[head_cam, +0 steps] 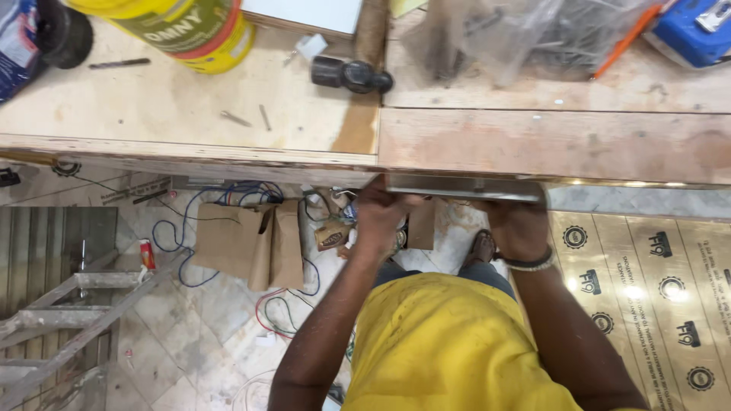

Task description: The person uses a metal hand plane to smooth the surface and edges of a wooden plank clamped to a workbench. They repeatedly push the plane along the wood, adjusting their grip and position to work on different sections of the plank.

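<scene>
Both hands are up under the front edge of the plywood table (228,114), gripping a flat metal strip (463,187) that lies along the underside of the edge. The left hand (378,213) is closed around the strip's left end, fingers curled over it, and the right hand (518,224), with a bracelet (531,264) at the wrist, clamps the right end the same way. The strip sits level and pressed against the reddish board (556,144) that forms the right part of the table top. On the table, well back from the hands, stand a yellow can (190,30) on its side, a dark hammer head (350,74) with its wooden handle pointing away, a clear plastic bag (525,34) of dark hardware, and a few loose nails (247,118). A blue object (693,30) shows at the far right corner. Below, on the tiled floor (175,342), lie folded cardboard (247,243), tangled blue and red wires (179,228), a metal ladder (68,312) at the left and a brown printed sheet (655,297) at the right. The person wears a yellow shirt (449,342).
</scene>
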